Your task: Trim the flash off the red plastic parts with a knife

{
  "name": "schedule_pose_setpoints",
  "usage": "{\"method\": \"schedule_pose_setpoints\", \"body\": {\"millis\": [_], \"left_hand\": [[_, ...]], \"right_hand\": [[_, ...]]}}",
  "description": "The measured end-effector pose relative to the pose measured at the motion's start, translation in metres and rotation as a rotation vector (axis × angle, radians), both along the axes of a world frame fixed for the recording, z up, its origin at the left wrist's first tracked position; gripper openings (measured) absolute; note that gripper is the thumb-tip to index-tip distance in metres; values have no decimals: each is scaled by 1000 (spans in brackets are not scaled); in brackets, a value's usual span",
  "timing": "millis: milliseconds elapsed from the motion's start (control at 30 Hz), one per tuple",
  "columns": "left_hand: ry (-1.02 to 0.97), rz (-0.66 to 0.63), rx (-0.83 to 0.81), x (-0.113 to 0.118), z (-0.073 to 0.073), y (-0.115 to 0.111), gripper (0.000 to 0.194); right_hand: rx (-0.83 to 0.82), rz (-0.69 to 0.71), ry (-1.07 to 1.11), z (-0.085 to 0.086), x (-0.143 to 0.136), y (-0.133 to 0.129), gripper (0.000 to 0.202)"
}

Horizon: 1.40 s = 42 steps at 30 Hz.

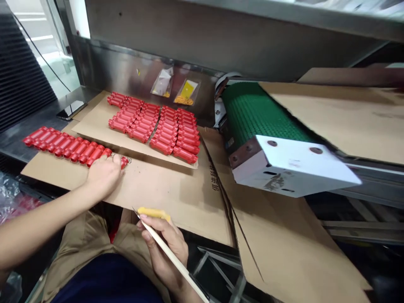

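- While my left hand (105, 171) bends down over a red tube (124, 162) near the left part of the cardboard's near edge, one end of that tube pokes out past my fingers on the right; I cannot tell whether they are closed round it or only resting there.
- From my left palm the tube lies just under and beyond, its long axis slanting from near left to far right, roughly like its neighbours; my left hand is clearly the nearer one.
- Just left of that hand, a row of red tubes (74, 149) lies side by side, stretching towards the left corner of the cardboard (151, 181) that covers the tabletop (14, 147).
- My right hand (166, 244), low by the near edge, grips a pale stick (172, 256) with a thin dark point aimed towards the left hand; a yellow piece (153, 212) sits beside the point, held or worn, I cannot tell which.
- Towards the far edge, more red tubes (166, 128) lie in columns on another cardboard sheet (94, 126).
- Behind that edge, two clear bags hang on the metal wall: the left bag (162, 82) holds white paper and yellow bits, the right bag (188, 91) yellow paper and orange-yellow bits.
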State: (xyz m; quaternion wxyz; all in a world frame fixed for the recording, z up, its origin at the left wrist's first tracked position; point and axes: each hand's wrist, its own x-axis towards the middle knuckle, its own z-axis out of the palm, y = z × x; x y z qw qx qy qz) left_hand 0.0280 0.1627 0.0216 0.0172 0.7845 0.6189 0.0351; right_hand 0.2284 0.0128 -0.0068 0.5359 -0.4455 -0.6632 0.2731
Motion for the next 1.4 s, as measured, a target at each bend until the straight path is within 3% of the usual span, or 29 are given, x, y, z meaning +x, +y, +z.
{"method": "schedule_pose_setpoints", "body": {"millis": [200, 300, 400, 533, 633, 700, 833, 967, 1233, 1333, 1400], "left_hand": [[40, 102, 102, 3, -3, 16, 21], [-32, 125, 149, -14, -1, 15, 29], [-129, 271, 245, -65, 8, 22, 49], [-228, 551, 277, -173, 17, 42, 69], [-308, 558, 135, -232, 11, 53, 78], [-341, 519, 71, -250, 0, 58, 74], [-346, 487, 45, -251, -22, 66, 59], [-335, 479, 49, -254, -28, 76, 55], [-283, 509, 46, -270, -20, 88, 63], [-241, 557, 74, -265, -9, 82, 80], [-200, 600, 158, -255, 3, 82, 90]], "right_hand": [[-50, -44, -24, -12, 16, 1, 20], [-179, -35, 35, -21, 22, 5, 12], [-388, -46, 125, -21, 24, 17, 27], [-691, 93, 197, -5, 16, 53, 47], [-828, 193, 206, 10, -2, 93, 65], [-890, 204, 155, 14, -21, 121, 59], [-959, 249, 83, 8, -65, 165, 47], [-959, 296, 43, 0, -98, 179, 17], [-946, 317, 20, -10, -129, 183, 15], [-910, 310, 43, -6, -120, 181, 5], [-855, 285, 75, 1, -105, 171, 19]]}}
